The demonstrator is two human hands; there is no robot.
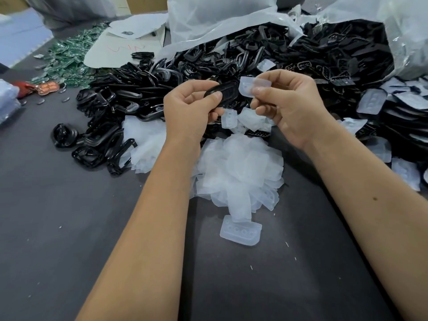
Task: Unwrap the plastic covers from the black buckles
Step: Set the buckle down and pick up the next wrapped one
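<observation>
Risk first: the left hand [192, 107] pinches a black buckle [223, 93] between thumb and curled fingers, and if this grip loosens the buckle may drop into the pile of discarded covers [240, 167] on the table [69, 228]. The right hand [287, 105] pinches the clear plastic cover [254, 86], just beside the buckle; it could tear. At the right, an open plastic bag [405, 31] holds many black buckles.
</observation>
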